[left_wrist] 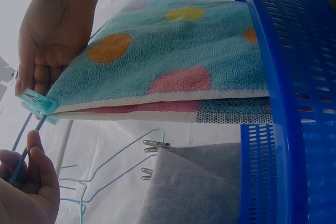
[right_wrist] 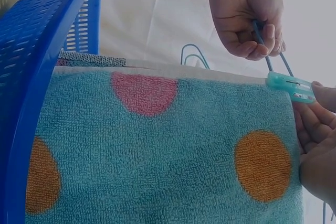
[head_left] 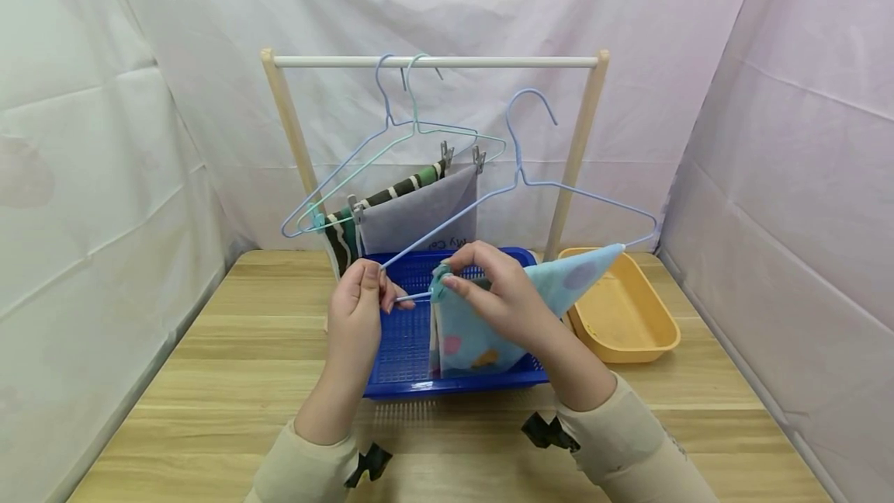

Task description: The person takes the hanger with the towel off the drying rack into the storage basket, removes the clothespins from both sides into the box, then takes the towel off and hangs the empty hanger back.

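Left hand point(head_left: 358, 300): The lower left corner of the blue wire hanger point(head_left: 519, 171) is grasped, with the fingers curled around the wire.
Right hand point(head_left: 506, 300): The turquoise clothespin point(head_left: 438, 286) is pinched between thumb and fingers, just beside the left grip.
Polka-dot towel point(head_left: 482, 336): It is draped in a fold on the lower bar of the held hanger. One upper corner is placed at the pinched clothespin; the other is seen at the hanger's far end, to the right of both grips.
Blue basket point(head_left: 419, 388): It is set below the grips, and the lower part of the towel is partly hidden by its wall in the wrist views.
Clothes rail point(head_left: 531, 62): It is placed behind and above the grips; another blue hanger point(head_left: 388, 120) and a mint hanger point(head_left: 415, 119) are hung on it.
Hung towels: A grey towel point(head_left: 412, 216) and a striped towel point(head_left: 340, 243) are seen behind the left grip, fastened with metal clips point(head_left: 479, 159).
Yellow tray point(head_left: 618, 317): It is located to the right of the right grip, on the wooden tabletop point(head_left: 258, 355).
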